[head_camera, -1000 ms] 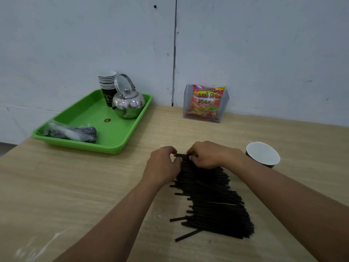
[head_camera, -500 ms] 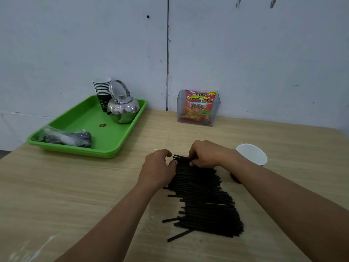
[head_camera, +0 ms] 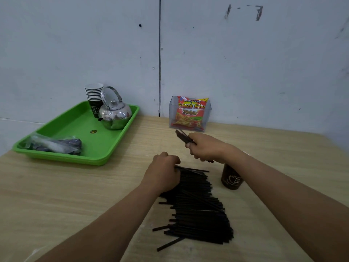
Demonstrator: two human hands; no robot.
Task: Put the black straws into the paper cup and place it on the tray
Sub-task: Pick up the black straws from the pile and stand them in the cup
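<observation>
My right hand (head_camera: 205, 148) is gripping a small bunch of black straws (head_camera: 182, 137), lifted above the paper cup (head_camera: 231, 178). Left hand (head_camera: 164, 172) curled on the far end of the straw pile (head_camera: 200, 208) on the table (head_camera: 75, 195); green tray (head_camera: 105, 148) well left

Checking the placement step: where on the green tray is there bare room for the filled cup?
Bare floor of the green tray runs down the middle, between the kettle and the plastic bag. The far corner is crowded by the kettle and the stacked cups.
</observation>
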